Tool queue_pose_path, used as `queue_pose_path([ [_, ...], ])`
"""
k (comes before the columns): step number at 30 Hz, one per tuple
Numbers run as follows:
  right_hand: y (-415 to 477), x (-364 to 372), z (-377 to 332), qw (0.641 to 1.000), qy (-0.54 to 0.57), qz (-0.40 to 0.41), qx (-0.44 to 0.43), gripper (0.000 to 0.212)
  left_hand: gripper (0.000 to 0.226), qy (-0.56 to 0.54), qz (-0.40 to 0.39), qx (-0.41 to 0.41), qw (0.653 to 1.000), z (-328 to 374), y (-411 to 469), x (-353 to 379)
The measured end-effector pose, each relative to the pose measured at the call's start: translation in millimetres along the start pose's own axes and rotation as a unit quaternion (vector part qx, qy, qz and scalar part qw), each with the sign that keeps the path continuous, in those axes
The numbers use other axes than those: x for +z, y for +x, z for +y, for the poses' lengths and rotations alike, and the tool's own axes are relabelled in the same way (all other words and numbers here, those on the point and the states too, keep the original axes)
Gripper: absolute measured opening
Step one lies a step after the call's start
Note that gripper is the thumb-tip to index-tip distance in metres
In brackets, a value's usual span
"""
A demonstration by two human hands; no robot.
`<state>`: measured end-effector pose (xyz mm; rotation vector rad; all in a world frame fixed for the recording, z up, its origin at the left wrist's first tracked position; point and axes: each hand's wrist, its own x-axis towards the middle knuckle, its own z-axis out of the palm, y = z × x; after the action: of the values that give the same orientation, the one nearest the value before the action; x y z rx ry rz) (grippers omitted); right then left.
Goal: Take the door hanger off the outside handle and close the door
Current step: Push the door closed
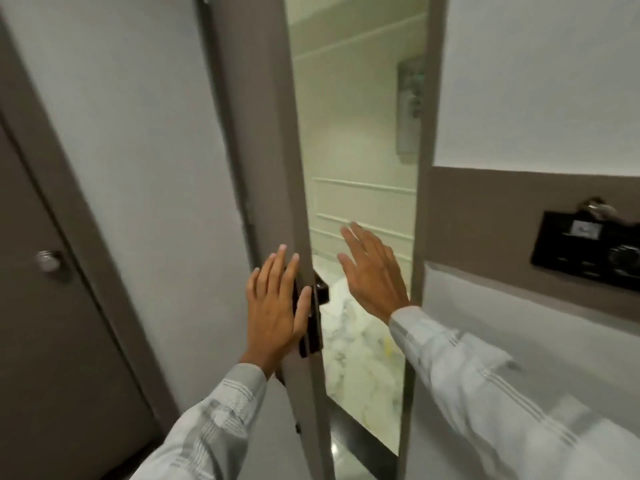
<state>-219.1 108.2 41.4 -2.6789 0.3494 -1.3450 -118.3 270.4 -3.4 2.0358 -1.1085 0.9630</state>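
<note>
Sleeves (204, 427) fill the bottom of frame, pale striped shirt, both forearms reaching up toward the door (263, 168).

Door ajar, seen nearly edge-on. Through the gap: a pale panelled corridor wall (360, 202) and marble floor (360, 341).

Left hand (277, 306): flat, fingers spread and pointing up, palm laid on the door's near face just beside the edge, over the dark lock plate (311, 327). Holds nothing.

Right hand (374, 271): open, fingers loosely spread, reaching into the gap between door edge and frame (419, 202). Blurred, touching nothing, grasping nothing. The two hands are apart, one either side of the door edge.

Handle (322, 289): a dark stub shows past the door edge, on the outside face. Hanger not in view; if it is on that outside handle, the door hides it. Motion blur makes this stretch hard to read.

Step in hand, as I judge it: the very start, steadying the door and reaching round for the hanger. Nothing removed, door not shut.

Next move calls for the right hand to curl round the edge to the outside handle, find the hanger by feel, lift it clear. Left hand should brace the door so it does not swing onto the wrist.

Off to the right, a black wall panel (588, 254); far left, another door with a round knob (49, 260).
</note>
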Motion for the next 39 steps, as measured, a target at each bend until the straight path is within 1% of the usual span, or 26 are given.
queue_pose_path([
  [2,35,11,-34,0.994,-0.007,0.027,-0.108,0.051,0.064,0.043,-0.048,-0.038,0.997,-28,-4,-14],
  [4,62,19,-55,0.981,-0.064,0.023,-0.184,0.056,0.073,0.057,-0.113,-0.061,0.990,-48,-10,-17],
  [5,72,21,-60,0.974,-0.097,0.017,-0.203,0.058,0.076,0.059,-0.148,-0.065,0.985,-55,-12,-15],
  [8,85,26,-51,0.958,-0.188,0.004,-0.218,0.062,0.085,0.070,-0.236,-0.049,0.968,-68,-18,-2],
  [10,85,29,-39,0.949,-0.209,0.008,-0.237,0.063,0.089,0.066,-0.279,-0.044,0.957,-68,-21,9],
  [12,88,31,-32,0.947,-0.205,0.016,-0.245,0.063,0.090,0.056,-0.316,-0.043,0.946,-62,-23,21],
  [14,89,33,-23,0.947,-0.202,0.031,-0.247,0.063,0.089,0.034,-0.316,-0.055,0.947,-53,-26,35],
  [16,89,32,-10,0.948,-0.204,0.040,-0.242,0.063,0.091,0.020,-0.289,-0.067,0.955,-44,-27,48],
  [19,91,25,13,0.949,-0.214,0.041,-0.227,0.064,0.091,0.002,-0.262,-0.058,0.963,-34,-22,66],
  [22,94,20,38,0.946,-0.240,0.032,-0.214,0.065,0.085,-0.029,-0.239,-0.052,0.969,-25,-8,89],
  [25,95,16,61,0.946,-0.273,0.021,-0.176,0.068,0.077,-0.057,-0.220,-0.024,0.973,-16,4,114],
  [27,97,11,75,0.945,-0.297,0.014,-0.138,0.070,0.072,-0.072,-0.228,0.015,0.971,-11,14,131],
  [29,98,4,89,0.934,-0.340,-0.004,-0.113,0.070,0.070,-0.072,-0.237,0.063,0.967,-6,26,147],
  [32,105,-1,109,0.906,-0.414,-0.026,-0.079,0.067,0.072,-0.085,-0.247,0.123,0.957,-1,48,175],
  [36,118,-6,125,0.870,-0.489,-0.054,-0.038,0.062,0.078,-0.116,-0.254,0.120,0.953,14,93,204],
  [39,129,-9,132,0.845,-0.525,-0.094,-0.025,0.061,0.081,-0.117,-0.277,0.146,0.943,24,124,225],
])
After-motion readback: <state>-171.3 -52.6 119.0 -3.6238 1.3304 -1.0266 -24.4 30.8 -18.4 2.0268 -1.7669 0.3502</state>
